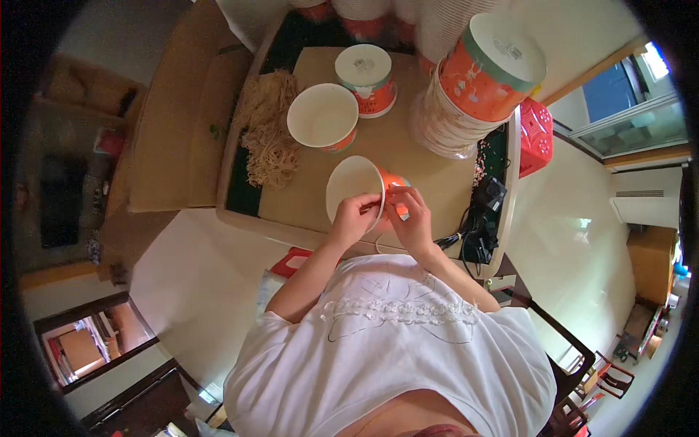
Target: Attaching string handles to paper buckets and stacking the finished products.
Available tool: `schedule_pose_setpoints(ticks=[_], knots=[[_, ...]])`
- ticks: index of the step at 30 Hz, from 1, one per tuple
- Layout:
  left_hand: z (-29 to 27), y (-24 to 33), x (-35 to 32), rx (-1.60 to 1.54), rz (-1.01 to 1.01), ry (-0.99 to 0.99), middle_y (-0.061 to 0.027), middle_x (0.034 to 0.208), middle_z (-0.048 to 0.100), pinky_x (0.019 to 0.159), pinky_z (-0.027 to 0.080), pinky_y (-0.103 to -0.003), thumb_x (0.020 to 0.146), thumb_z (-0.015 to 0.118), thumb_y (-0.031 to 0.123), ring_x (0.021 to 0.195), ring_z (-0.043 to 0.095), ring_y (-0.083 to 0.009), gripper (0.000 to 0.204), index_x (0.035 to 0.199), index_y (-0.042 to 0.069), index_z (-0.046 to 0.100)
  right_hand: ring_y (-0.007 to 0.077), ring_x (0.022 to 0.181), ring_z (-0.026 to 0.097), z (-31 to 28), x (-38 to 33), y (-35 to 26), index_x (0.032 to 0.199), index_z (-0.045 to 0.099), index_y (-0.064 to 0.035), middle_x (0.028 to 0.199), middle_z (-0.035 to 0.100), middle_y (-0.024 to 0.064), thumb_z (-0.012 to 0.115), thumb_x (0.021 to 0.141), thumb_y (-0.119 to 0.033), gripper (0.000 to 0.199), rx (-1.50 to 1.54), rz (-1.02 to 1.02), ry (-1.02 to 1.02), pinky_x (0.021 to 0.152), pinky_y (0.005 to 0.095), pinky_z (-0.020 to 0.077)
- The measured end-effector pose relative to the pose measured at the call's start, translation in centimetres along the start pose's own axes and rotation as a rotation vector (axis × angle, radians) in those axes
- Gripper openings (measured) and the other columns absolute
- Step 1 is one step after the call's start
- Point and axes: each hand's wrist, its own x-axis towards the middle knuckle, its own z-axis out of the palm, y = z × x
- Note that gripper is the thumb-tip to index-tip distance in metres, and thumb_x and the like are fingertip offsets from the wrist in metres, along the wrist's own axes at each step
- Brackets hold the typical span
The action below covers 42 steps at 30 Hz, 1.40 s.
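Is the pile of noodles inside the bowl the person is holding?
No, the pile of noodles lies on the table, left of the empty held bowl, which both hands, left and right, grip.

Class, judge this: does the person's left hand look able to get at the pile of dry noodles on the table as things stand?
Probably yes: the noodles lie uncovered ahead-left of the left hand, with nothing between, though that hand holds a tilted cup.

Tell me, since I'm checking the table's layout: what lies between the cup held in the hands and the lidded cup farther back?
In the head view, an open empty paper cup stands between the held cup and the lidded cup. Around it, only bare brown board.
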Motion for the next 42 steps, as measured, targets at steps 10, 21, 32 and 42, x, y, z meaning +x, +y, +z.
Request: schedule_pose_setpoints(ticks=[10,21,32,42], knots=[[3.6,-2.7,3.3,0.343,0.206,0.093,-0.0082,0.066,0.061,0.055,0.049,-0.033,0.086,0.053,0.005,0.066,0.065,-0.0192,0.007,0.082,-0.001,0.054,0.0094,0.069,0.057,-1.8,-1.8,4.8,0.096,0.057,-0.0028,0.077,0.059,0.0034,0.061,0.080,0.004,0.018,0.107,0.408,-0.008,0.061,0.0216,0.0456],[2.9,-8.4,7.0,-0.981,-0.915,-0.190,-0.0130,0.079,0.059,0.040,0.041,-0.027,0.091,0.039,0.013,0.050,0.053,-0.0160,0.016,0.098,0.004,0.051,0.0314,0.082,0.061,-2.2,-0.6,-5.0,0.096,0.060,-0.0076,0.088,0.063,0.0135,0.054,0.084,-0.014,0.014,-0.472,-0.059,-0.933,0.072,0.0387,0.0497],[4.8,-9.8,5.5,-0.518,-0.207,0.032,-0.0025,0.066,0.051,0.036,0.032,-0.028,0.087,0.055,0.015,0.044,0.043,-0.0098,0.010,0.092,0.008,0.051,0.0346,0.073,0.060,-2.1,7.4,3.5,0.085,0.062,-0.0082,0.077,0.061,0.0144,0.058,0.076,-0.015,0.011,-0.801,-0.091,-0.755,0.063,0.0430,0.0478],[3.1,-2.1,2.5,0.652,0.584,0.179,-0.0090,0.077,0.054,0.055,0.050,-0.040,0.078,0.064,0.027,0.064,0.059,-0.0261,0.017,0.077,0.010,0.060,0.0200,0.062,0.062,-2.8,7.9,5.1,0.083,0.060,-0.0015,0.068,0.062,0.0114,0.059,0.080,-0.007,0.006,-0.362,0.092,-0.589,0.055,0.0308,0.0471]])
